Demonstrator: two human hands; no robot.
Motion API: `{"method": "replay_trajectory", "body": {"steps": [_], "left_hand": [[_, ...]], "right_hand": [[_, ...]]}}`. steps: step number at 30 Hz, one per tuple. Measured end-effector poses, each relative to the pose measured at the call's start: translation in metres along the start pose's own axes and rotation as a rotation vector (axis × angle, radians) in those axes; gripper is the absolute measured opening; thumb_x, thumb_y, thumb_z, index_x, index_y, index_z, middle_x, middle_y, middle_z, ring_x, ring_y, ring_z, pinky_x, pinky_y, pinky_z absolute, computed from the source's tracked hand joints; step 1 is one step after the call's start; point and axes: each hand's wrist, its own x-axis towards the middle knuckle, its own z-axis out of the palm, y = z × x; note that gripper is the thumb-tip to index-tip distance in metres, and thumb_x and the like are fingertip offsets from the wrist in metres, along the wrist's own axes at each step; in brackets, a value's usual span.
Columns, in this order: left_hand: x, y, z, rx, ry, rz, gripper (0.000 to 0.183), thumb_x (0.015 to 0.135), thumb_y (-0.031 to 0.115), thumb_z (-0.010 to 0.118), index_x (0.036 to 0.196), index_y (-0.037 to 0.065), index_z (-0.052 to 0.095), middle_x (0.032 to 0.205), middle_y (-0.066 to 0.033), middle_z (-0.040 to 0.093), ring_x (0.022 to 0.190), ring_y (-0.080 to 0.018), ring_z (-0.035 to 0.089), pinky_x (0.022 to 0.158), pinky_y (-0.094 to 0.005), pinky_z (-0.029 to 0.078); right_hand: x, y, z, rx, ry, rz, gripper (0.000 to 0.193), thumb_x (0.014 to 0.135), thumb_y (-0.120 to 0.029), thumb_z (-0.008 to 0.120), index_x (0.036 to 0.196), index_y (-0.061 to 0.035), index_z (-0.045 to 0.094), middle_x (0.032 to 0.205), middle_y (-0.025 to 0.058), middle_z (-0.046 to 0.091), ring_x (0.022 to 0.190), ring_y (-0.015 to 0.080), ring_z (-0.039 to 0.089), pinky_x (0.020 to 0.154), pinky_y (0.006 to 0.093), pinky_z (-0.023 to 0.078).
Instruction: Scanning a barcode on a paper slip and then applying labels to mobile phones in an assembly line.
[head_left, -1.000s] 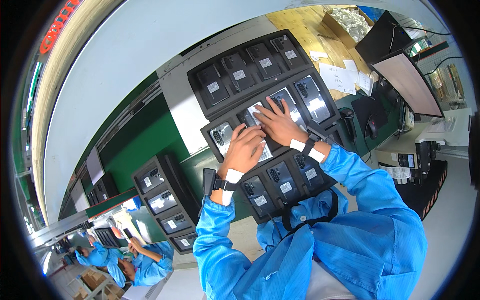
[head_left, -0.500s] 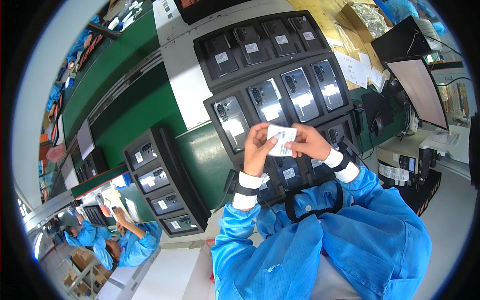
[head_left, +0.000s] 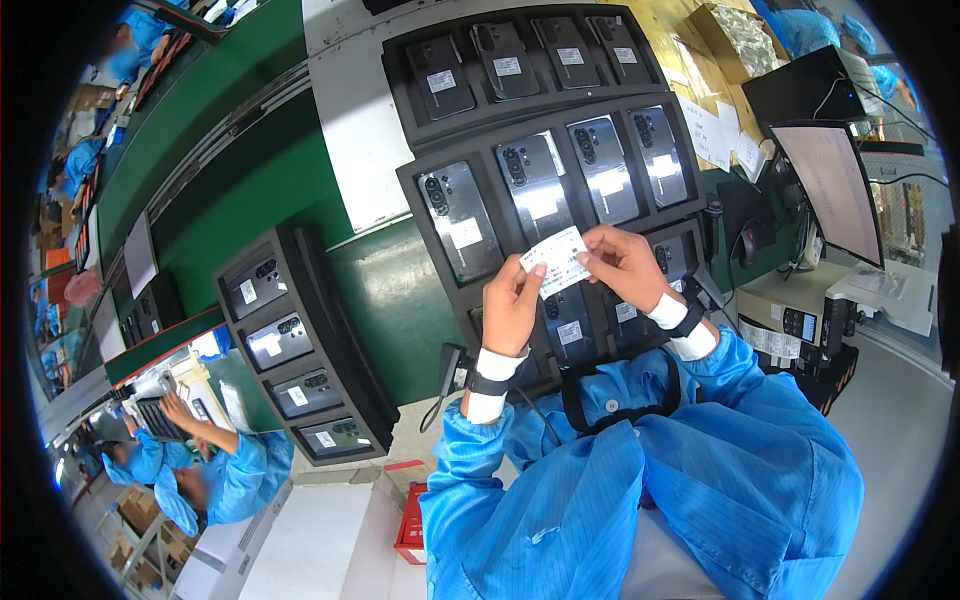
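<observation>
Between my two hands is a small white printed label sheet (head_left: 560, 262), held up over the trays. My left hand (head_left: 512, 305) pinches its left edge between thumb and fingers. The right edge is gripped the same way by my right hand (head_left: 625, 265). Beneath and beyond it lies a black foam tray (head_left: 408, 190) of dark, shiny smartphones (head_left: 530, 185), backs up, several with white labels. Another tray (head_left: 395, 75) of labelled phones sits farther away. A nearer tray (head_left: 590, 362) is partly hidden by my hands and sleeves.
On the left a stack of foam trays (head_left: 345, 330) holds more phones. At the right stand a monitor (head_left: 830, 185), a mouse (head_left: 752, 243) and a label printer (head_left: 785, 318). Papers (head_left: 705, 135) lie on the far right of the bench. A co-worker (head_left: 235, 470) sits at the lower left.
The label sheet has been turned and spread flatter, and its printed side shows more. My hands have moved slightly apart. The whole view has shifted a little.
</observation>
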Motion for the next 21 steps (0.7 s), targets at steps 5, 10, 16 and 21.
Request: {"method": "replay_trajectory", "body": {"steps": [5, 10, 16, 21], "left_hand": [[0.002, 0.002, -0.001, 0.103, 0.004, -0.031, 0.019, 0.106, 0.012, 0.062, 0.114, -0.006, 0.064, 0.103, -0.0084, 0.076, 0.097, -0.0066, 0.064, 0.085, -0.0251, 0.050], [0.005, -0.009, -0.007, 0.100, 0.036, 0.035, 0.020, 0.104, 0.014, 0.064, 0.109, -0.005, 0.065, 0.089, -0.0137, 0.078, 0.087, -0.0060, 0.065, 0.074, -0.0269, 0.052], [0.006, -0.010, -0.005, 0.061, 0.050, 0.026, 0.020, 0.104, 0.013, 0.065, 0.110, -0.007, 0.064, 0.093, -0.0151, 0.079, 0.090, -0.0062, 0.066, 0.077, -0.0267, 0.053], [0.007, -0.007, -0.006, 0.035, 0.041, 0.005, 0.018, 0.103, 0.010, 0.066, 0.111, -0.006, 0.065, 0.097, -0.0123, 0.078, 0.092, -0.0077, 0.067, 0.079, -0.0266, 0.053]], "right_hand": [[0.002, 0.004, 0.001, 0.017, -0.002, 0.102, 0.019, 0.100, -0.007, 0.067, 0.116, 0.0027, 0.065, 0.102, 0.0060, 0.071, 0.085, 0.0086, 0.067, 0.068, 0.0247, 0.056], [0.001, -0.004, 0.006, 0.155, 0.056, 0.016, 0.040, 0.097, 0.001, 0.066, 0.136, 0.0018, 0.060, 0.114, 0.0050, 0.063, 0.085, 0.0080, 0.069, 0.072, 0.0248, 0.061], [0.000, -0.001, 0.009, 0.202, 0.067, -0.019, 0.042, 0.098, 0.001, 0.067, 0.138, 0.0007, 0.055, 0.117, 0.0083, 0.061, 0.090, 0.0103, 0.068, 0.073, 0.0245, 0.060], [0.004, 0.008, 0.006, 0.112, 0.033, -0.030, 0.025, 0.097, 0.001, 0.067, 0.123, 0.0017, 0.066, 0.118, 0.0082, 0.064, 0.088, 0.0105, 0.070, 0.073, 0.0248, 0.061]]}}
